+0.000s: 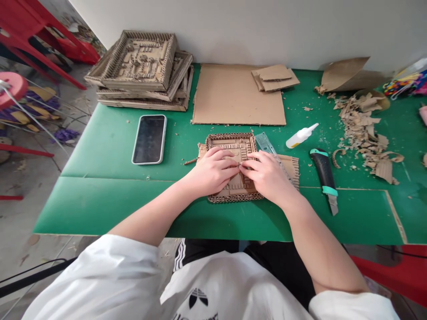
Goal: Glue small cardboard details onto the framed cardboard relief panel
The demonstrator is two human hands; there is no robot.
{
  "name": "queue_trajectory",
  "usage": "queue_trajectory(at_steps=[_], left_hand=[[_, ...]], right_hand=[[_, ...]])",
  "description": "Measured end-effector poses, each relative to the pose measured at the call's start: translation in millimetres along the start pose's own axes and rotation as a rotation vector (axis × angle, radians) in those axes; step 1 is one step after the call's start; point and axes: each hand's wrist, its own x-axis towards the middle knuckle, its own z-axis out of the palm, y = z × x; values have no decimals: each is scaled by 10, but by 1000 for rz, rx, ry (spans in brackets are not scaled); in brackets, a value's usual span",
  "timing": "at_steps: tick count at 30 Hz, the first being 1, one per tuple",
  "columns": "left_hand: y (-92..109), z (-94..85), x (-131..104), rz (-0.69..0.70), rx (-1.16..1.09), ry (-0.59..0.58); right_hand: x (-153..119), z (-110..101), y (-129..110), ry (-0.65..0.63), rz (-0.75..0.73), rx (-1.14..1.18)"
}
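Observation:
A small cardboard tray [235, 194] with a corrugated rim and raised strips inside lies on the green table in front of me. My left hand [215, 171] rests over its left side, and my right hand [267, 173] reaches over its right side. The fingertips of both hands meet near the tray's middle, closed on something too small to make out. Under and beside my right hand are a clear ruler [263, 141] and a corrugated cardboard piece [292, 166]. Another cardboard scrap [201, 150] shows at the tray's left edge.
Stacked cardboard trays [143, 66] stand at the back left, above a phone [149, 139]. A flat cardboard sheet [230, 100] lies behind. To the right are a glue bottle [300, 136], a utility knife [323, 173] with its blade out, and torn cardboard scraps [363, 124].

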Motion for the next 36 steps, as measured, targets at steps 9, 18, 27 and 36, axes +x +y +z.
queue_trajectory(at_steps=[9,18,27,36], left_hand=[[7,3,16,-15,-11,-10],[-97,-20,-42,-57,-139,66],[-234,-100,-107,-210,-90,-19],[-210,15,-116,-218,-61,-82]], right_hand=[[-14,3,-9,-14,5,0],[-6,-8,-4,30,24,36],[100,19,-23,83,67,109],[230,-55,-23,-185,128,41]])
